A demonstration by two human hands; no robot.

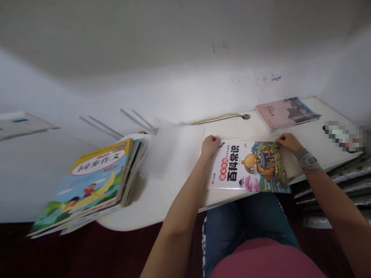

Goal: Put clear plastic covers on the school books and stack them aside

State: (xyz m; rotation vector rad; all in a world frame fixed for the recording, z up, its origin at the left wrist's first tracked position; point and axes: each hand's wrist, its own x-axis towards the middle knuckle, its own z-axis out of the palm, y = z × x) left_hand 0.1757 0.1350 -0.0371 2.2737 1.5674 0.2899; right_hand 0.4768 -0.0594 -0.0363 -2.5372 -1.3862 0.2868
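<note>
You are laying your left hand (210,144) and right hand (288,142) on the far corners of a thin, glossy picture book (249,166), which is lying flat on the smooth white surface (156,200) near its front edge. The fingers are curling there; whether each grip is pinching the cover, I cannot tell. A slanting stack of soft-cover books (92,185) is sitting well to the left.

Single head-worn view. Looked forward and down from seated person's own height, across lap onto white desk (162,204), wall (185,77) behind. Close range: forearms ran up from bottom edge to left hand (210,144), right hand (286,142) on picture book (249,166), right of centre. Edges bowed, left side blurred.
</note>
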